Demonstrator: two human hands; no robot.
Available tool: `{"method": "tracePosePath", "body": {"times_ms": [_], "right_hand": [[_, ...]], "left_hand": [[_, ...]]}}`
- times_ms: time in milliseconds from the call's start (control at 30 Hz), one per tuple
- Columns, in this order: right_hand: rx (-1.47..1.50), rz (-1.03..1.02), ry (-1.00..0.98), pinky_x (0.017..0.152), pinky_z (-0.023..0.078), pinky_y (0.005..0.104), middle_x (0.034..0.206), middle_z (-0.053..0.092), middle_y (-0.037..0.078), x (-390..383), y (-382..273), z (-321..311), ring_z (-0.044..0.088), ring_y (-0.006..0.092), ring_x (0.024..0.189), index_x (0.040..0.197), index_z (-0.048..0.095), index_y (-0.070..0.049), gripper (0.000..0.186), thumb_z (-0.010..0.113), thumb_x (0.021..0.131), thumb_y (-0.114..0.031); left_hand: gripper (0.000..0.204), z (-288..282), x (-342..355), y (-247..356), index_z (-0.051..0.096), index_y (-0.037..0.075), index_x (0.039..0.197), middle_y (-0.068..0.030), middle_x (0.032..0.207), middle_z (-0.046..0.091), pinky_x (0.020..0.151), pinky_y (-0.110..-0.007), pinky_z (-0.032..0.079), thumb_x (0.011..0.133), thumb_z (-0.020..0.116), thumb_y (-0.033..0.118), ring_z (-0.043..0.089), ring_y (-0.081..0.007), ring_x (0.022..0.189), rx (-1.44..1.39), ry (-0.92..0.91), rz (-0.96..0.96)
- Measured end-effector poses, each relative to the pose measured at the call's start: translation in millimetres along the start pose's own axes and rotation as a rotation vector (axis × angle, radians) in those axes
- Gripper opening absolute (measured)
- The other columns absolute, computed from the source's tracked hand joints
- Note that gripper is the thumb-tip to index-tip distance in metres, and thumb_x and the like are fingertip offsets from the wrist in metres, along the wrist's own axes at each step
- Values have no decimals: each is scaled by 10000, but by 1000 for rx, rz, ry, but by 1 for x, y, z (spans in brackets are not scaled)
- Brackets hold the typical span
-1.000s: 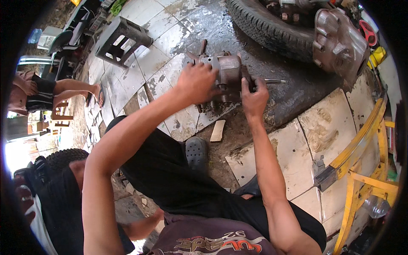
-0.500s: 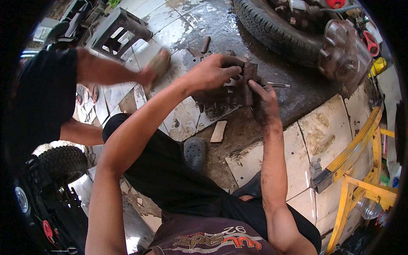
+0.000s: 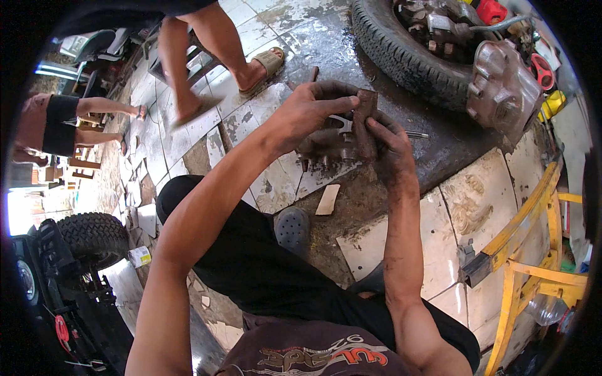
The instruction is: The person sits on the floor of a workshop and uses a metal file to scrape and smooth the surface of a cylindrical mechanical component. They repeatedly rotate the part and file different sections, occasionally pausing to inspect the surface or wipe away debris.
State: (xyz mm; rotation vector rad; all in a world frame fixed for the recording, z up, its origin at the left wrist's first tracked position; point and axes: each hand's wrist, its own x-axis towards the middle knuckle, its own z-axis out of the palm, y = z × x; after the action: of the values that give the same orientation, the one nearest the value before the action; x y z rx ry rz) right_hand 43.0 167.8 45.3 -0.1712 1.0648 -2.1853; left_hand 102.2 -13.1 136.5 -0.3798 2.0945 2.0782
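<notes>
Evidently, in the head view, the step in hand is two-handed holding and positioning of a dark metal bar. The bar sits between the person's hands, its length running up and down the picture, in front of a grimy metal housing on the tiled floor; whether bar and housing touch, I cannot tell. The left hand pinches the bar's upper end, thumb tip against it and fingers arched over. The right hand sets its thumb on the bar's right side; its other fingers are mostly hidden, though the bar appears caught between them and the thumb. Just beyond that hand a thin shiny rod sticks out. A tyre and a brown casting lie farther off. In my judgement, any next move from this grip calls for both hands to work together, keeping the bar steady and its lower end clear of the housing.
</notes>
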Motion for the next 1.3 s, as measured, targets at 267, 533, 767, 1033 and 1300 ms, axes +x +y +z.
{"method": "tracePosePath", "body": {"times_ms": [267, 533, 767, 1033, 1300], "right_hand": [[-26, -26, 45, 847, 546, 312, 1103, 694, 122, -7, -6, 7, 681, 196, 953, 1227, 626, 52, 402, 710, 898, -162], [-91, -10, 111, 872, 530, 314, 1120, 682, 125, -12, -9, 9, 669, 194, 974, 1243, 621, 42, 426, 706, 891, -184], [3, -7, 61, 866, 526, 306, 1121, 673, 107, -15, -11, 15, 661, 200, 981, 1256, 610, 31, 511, 763, 827, -200], [-51, 30, -65, 883, 515, 318, 1166, 652, 88, -9, 2, -8, 639, 189, 1016, 1331, 572, 4, 643, 805, 763, -188], [61, -139, -189, 870, 500, 378, 1316, 572, 73, -14, 13, 9, 571, 203, 1101, 1548, 357, -121, 642, 522, 1014, -437]], "left_hand": [[405, -3, -2, -7, 577, -49, 1275, -136, 1238, 636, 968, -373, 524, 993, 635, 236, 642, -217, 1091, -223, -44, -25], [318, -3, -3, -6, 602, -27, 1228, -109, 1182, 652, 909, -362, 543, 993, 623, 186, 643, -208, 1042, -236, -52, -22], [348, -1, -3, -13, 632, -12, 1197, -63, 1070, 696, 851, -312, 518, 971, 678, 248, 650, -143, 963, 74, 37, 97], [311, 11, 15, -14, 662, 31, 1109, -21, 950, 695, 755, -279, 500, 967, 685, 307, 624, -113, 839, 222, 168, 138], [284, 9, 40, -34, 656, 7, 1065, -46, 909, 687, 769, -295, 507, 967, 689, 272, 609, -113, 831, 339, 203, 256]]}}
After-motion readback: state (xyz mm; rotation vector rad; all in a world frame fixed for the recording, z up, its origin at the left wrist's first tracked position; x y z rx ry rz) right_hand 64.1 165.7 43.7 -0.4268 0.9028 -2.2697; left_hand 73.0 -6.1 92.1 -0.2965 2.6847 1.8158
